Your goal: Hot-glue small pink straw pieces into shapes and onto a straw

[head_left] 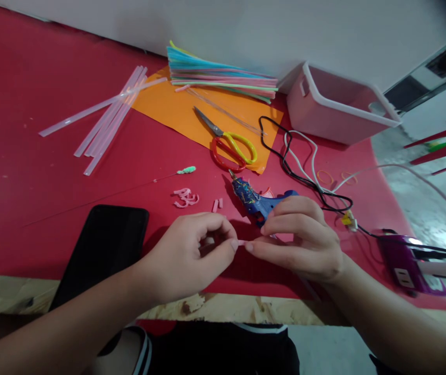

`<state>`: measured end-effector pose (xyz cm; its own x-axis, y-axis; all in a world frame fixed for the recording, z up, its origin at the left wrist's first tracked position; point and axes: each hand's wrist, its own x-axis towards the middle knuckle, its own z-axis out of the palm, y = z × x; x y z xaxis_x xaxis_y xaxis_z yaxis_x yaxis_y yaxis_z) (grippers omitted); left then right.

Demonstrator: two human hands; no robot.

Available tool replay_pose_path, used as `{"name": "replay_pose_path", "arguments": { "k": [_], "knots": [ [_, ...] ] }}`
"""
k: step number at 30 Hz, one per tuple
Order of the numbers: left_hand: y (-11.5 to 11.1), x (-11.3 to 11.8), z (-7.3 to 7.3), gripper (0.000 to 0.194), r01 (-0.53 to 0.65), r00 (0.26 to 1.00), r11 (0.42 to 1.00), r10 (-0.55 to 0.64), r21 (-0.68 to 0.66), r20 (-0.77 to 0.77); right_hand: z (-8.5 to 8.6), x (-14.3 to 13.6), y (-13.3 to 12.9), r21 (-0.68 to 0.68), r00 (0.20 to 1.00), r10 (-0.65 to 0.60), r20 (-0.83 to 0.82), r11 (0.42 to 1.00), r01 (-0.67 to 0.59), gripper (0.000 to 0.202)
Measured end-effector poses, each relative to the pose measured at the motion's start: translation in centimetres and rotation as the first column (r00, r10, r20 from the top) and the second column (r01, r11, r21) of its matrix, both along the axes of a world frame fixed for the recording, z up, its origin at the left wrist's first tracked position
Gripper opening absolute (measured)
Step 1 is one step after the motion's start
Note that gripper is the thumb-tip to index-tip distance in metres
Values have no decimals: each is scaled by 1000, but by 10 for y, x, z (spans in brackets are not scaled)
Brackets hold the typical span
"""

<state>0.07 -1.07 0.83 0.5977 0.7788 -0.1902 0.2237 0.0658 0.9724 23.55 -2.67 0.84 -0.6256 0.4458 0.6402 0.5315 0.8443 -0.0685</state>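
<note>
Between my two hands is a small pale pink piece [242, 242]. My left hand [195, 255] pinches its left end with thumb and forefinger. At its right end are the fingertips of my right hand [301, 239], closed near it; whether they grip it is hard to tell. Just beyond my right hand lies a blue glue gun [259, 203], its nozzle pointing up and left. Pink curled scraps [186, 198] and small pink strips [217, 204] rest on the red tabletop [160, 151] beyond my left hand. A thin wire with a green fuzzy tip [186, 170] lies further left.
Scissors [223, 138] and colourful fuzzy stems [223, 73] lie on orange paper [168, 112]. Translucent sticks [113, 114] are at the back left, a pink bin [332, 107] at the back right. A black phone [105, 245], cables [304, 179] and a purple power strip [410, 265] flank my hands.
</note>
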Motion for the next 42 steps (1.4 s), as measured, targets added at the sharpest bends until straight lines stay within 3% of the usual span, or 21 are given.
{"name": "replay_pose_path", "arguments": {
  "k": [3, 6, 9, 12, 16, 18, 27, 34, 42],
  "knots": [
    [1, 0, 0, 9, 11, 1000, 999, -12, 48, 11, -3, 1, -1, -20, 1000, 8, -3, 1000, -8, 23],
    [1, -3, -1, 10, -36, 999, 961, 36, 274, 4, -4, -1, 0, -42, 998, -19, -64, 999, 16, 17],
    [-3, -6, -3, 11, -92, 995, 792, 101, 603, 20, -2, -5, 0, -64, 990, -89, -113, 995, 82, 20],
    [-7, -8, -6, 12, -98, 995, 620, 85, 778, 58, 0, -9, -2, -36, 984, -130, -125, 991, 127, 25],
    [-9, -9, -5, 16, -52, 997, 501, 77, 864, 15, 2, -13, -4, 2, 980, -134, -147, 991, 136, 23],
    [-9, -9, -5, 15, -41, 998, 470, 67, 882, 11, 3, -15, -5, 6, 979, -128, -157, 991, 130, 23],
    [-6, -6, -9, 15, -39, 999, 453, 50, 891, 18, -1, -8, -7, -22, 994, -45, -104, 999, 43, 22],
    [-4, -6, -5, 6, -17, 997, 508, 71, 861, -22, -1, -10, -6, -52, 989, -57, -136, 997, 51, 23],
    [-5, -4, -4, 16, -3, 998, 616, 47, 788, -32, 1, -17, -4, -51, 988, -66, -138, 997, 59, 15]
  ]
}}
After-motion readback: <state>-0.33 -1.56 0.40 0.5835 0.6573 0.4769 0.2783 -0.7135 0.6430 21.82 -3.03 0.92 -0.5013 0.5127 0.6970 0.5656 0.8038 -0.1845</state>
